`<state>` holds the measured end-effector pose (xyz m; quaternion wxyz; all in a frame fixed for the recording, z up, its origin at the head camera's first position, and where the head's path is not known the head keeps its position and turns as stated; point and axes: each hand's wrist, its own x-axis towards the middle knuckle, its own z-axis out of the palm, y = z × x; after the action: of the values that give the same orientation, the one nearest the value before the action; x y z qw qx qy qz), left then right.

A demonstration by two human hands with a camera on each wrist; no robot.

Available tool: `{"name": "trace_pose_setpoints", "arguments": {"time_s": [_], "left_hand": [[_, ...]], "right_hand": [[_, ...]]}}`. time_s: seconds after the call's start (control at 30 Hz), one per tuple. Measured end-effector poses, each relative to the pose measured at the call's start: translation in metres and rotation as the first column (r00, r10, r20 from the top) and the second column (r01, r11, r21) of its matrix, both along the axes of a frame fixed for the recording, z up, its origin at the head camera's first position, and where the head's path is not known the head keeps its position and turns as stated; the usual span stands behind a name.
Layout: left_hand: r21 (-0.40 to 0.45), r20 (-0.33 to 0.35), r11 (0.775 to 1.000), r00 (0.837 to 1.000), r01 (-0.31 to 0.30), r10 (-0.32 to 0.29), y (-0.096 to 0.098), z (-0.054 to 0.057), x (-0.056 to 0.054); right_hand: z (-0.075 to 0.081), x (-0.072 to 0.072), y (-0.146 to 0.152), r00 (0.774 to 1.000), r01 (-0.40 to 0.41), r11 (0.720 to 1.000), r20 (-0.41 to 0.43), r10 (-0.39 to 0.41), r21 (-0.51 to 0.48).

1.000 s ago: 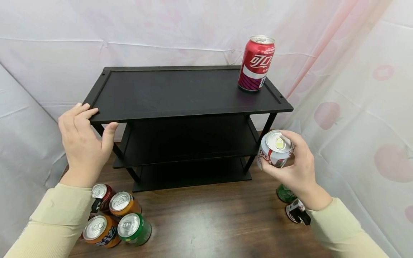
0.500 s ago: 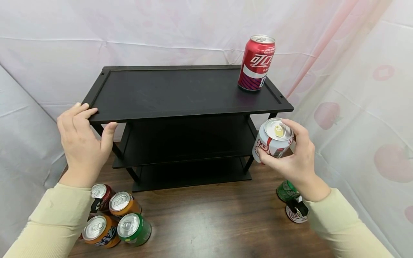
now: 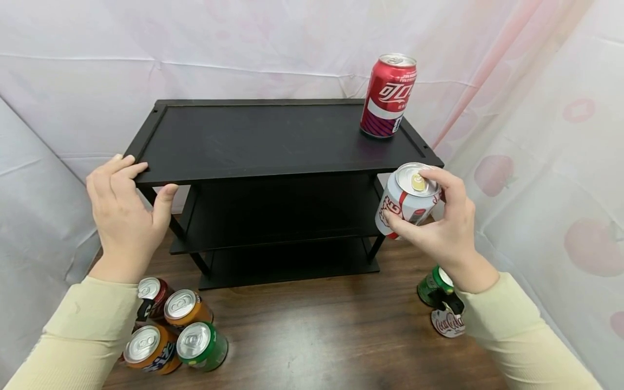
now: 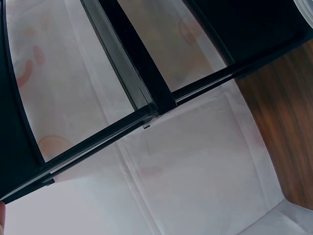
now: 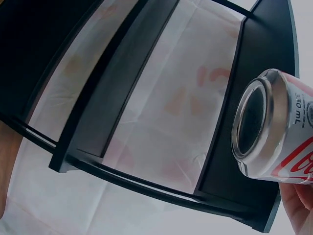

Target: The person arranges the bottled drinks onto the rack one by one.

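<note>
right hand [image 3: 446,230], right of frame: grip holding white can [image 3: 411,201]. left hand [image 3: 127,214], left of frame: grip released, resting on black shelf [image 3: 263,141] corner.

The silver can [image 5: 286,132] in the right hand [image 3: 448,233] is showing "330 mL"; below that hand, a white can [image 3: 447,324] is displaying "Coca-Cola"; beyond the hand, a red can [image 3: 389,97] is bearing small "FIFA" print above large Chinese characters.

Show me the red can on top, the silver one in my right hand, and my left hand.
Red can [image 3: 388,97], head view, printed side.
Silver can [image 3: 407,203], head view, side just below the lid.
Left hand [image 3: 125,216], head view, back of hand.
</note>
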<state>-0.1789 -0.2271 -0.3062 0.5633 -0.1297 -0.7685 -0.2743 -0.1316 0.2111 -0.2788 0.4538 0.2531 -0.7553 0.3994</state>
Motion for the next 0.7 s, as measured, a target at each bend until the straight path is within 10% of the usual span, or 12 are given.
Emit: {"name": "trace_pose_setpoints", "arguments": {"time_s": [0.7], "left_hand": [[0.002,0.003,1.000,1.000,0.002,-0.002,-0.001,-0.001,0.000]], "right_hand": [[0.051,-0.011,-0.013,0.997,-0.056,0.998,0.047,0.057,-0.038]]}}
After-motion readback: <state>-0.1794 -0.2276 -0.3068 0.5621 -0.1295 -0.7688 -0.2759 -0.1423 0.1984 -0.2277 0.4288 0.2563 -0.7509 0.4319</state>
